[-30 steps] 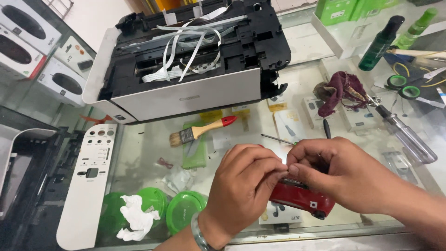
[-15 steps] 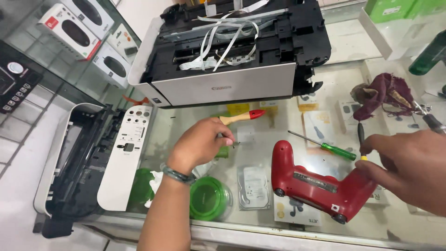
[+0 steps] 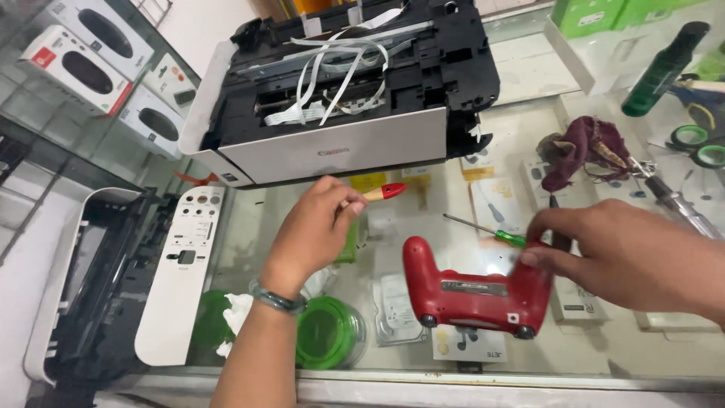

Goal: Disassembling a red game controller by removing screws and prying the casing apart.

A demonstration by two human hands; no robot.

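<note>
My left hand [image 3: 313, 227] is closed around the bristle end of a small paintbrush [image 3: 385, 191]. Its wooden, red-tipped handle sticks out to the right, just in front of the opened printer [image 3: 340, 143]. A red game controller [image 3: 468, 291] lies face down on the glass counter [image 3: 423, 378]. My right hand [image 3: 619, 253] comes in from the right, with thumb and fingers on the controller's right grip. A green-handled screwdriver [image 3: 491, 230] lies just behind the controller, close to my right fingers.
A white button panel [image 3: 177, 279] and a black printer cover [image 3: 83, 295] lie at the left. Green round tubs [image 3: 332, 332] with white tissue sit near the front edge. A maroon cloth [image 3: 581, 151], scissors [image 3: 698, 143], a dark green bottle [image 3: 664, 68] and boxes [image 3: 83, 60] surround the work area.
Both hands left the controller. My left hand reached back to the paintbrush and closed on it. My right hand swung out to the right, then returned to the controller's right grip.
</note>
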